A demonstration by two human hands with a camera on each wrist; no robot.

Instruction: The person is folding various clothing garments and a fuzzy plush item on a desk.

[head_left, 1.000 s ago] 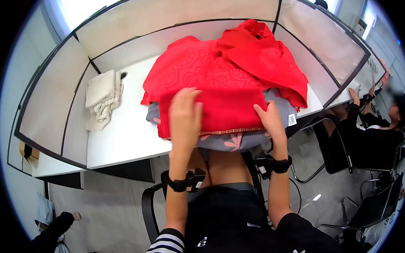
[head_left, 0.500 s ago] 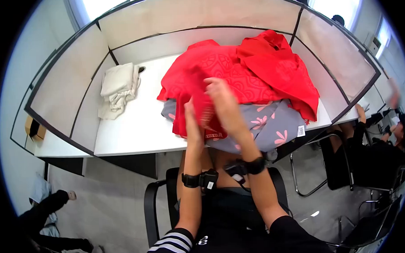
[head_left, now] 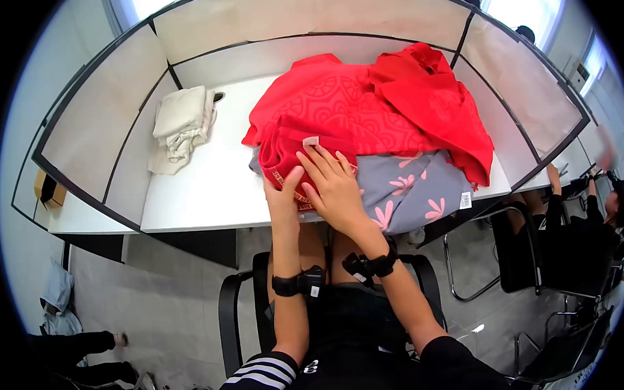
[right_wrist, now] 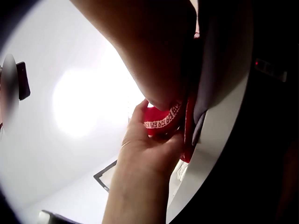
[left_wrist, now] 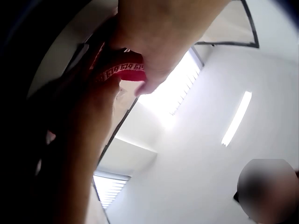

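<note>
A red folded garment (head_left: 287, 142), with a gold-patterned trim and a small white label (head_left: 311, 141), lies bunched near the table's front. My left hand (head_left: 282, 199) grips its left edge, thumb on top and fingers wrapped round the side; the right wrist view shows that hand around the trim (right_wrist: 161, 123). On top of the garment rests my right hand (head_left: 336, 188), fingers spread and nearly straight, fingertips close to the label. Beneath and to the right spreads a grey cloth with pink flowers (head_left: 415, 191). Behind it lies a larger red patterned cloth (head_left: 349, 90).
A stack of cream cloth (head_left: 182, 124) sits at the left of the white table (head_left: 202, 199). Low partitions (head_left: 313, 19) enclose the table at the back and sides. Another person (head_left: 588, 233) sits at the right.
The red garment, first laid out wide, was lifted and folded smaller toward the left, then lowered. My right hand moved left onto it; the left hand went to its left edge.
</note>
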